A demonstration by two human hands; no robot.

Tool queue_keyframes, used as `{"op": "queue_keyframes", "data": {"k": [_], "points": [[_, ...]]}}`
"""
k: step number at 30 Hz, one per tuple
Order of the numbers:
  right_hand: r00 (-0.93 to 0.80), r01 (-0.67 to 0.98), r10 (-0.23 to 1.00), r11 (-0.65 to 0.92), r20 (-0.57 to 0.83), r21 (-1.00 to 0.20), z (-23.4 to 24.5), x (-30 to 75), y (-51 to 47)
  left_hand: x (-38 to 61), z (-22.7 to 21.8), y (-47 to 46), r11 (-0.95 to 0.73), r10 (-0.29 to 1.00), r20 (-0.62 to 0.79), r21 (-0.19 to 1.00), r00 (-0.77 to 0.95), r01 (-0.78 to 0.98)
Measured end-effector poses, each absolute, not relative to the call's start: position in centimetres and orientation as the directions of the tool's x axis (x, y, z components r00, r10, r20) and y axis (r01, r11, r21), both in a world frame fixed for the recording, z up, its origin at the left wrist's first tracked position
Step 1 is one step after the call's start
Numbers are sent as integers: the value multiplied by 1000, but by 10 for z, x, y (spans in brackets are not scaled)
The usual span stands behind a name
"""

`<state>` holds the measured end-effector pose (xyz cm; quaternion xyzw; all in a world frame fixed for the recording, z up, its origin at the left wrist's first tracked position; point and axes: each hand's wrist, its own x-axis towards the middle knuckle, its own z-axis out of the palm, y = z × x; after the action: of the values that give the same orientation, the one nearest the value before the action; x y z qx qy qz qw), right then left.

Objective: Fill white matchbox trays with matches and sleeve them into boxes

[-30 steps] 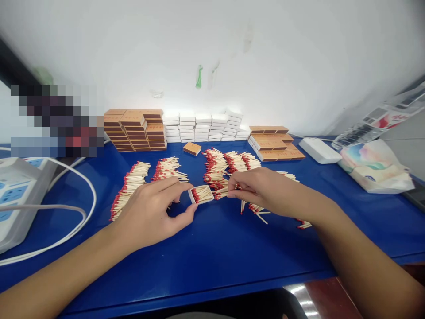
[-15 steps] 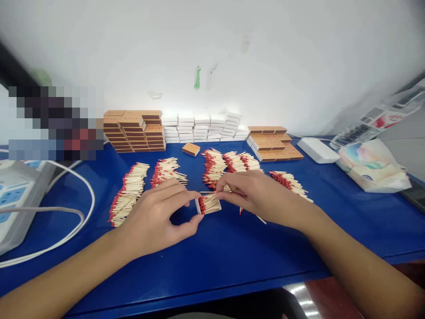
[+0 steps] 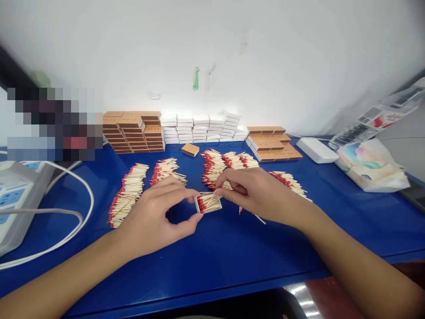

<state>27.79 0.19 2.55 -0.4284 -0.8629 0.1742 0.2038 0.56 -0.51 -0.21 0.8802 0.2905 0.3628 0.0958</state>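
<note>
My left hand (image 3: 166, 208) pinches the left end of a small white matchbox tray (image 3: 212, 210) between thumb and fingers. Red-headed matches (image 3: 206, 202) lie inside it, heads toward the left. At the tray's far right corner, the thumb and forefinger of my right hand (image 3: 247, 188) are pressed together; what they grip there is hidden. Behind my right hand spreads a pile of loose matches (image 3: 214, 166). Other match piles lie left, near my left hand (image 3: 131, 190), and right, past my right wrist (image 3: 292, 182).
Along the wall stand stacked brown matchboxes (image 3: 136, 133), white trays (image 3: 199, 128) and more matchboxes (image 3: 270, 144). A single matchbox (image 3: 190, 149) lies before them. A power strip (image 3: 16, 199) with white cables is left; a white adapter (image 3: 317, 149) and tissue pack (image 3: 372, 166) are right.
The tray tilts a little more toward me, so more of its inside shows. My right fingertips have shifted slightly left at its corner. Both hands keep their places otherwise.
</note>
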Motion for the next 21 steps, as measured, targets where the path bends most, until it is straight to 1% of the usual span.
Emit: {"op": "queue_keyframes", "data": {"k": [3,7,21], "points": [[-521,679,822,562,229,-473,27,282,4,4,0,-5,-781,623,571,426,535,456],[-549,649,803,585,232,-487,26,283,4,4,0,-6,-754,656,563,468,503,460],[-559,627,794,593,239,-504,25,276,-1,6,0,-8,-761,648,546,476,530,441]]}}
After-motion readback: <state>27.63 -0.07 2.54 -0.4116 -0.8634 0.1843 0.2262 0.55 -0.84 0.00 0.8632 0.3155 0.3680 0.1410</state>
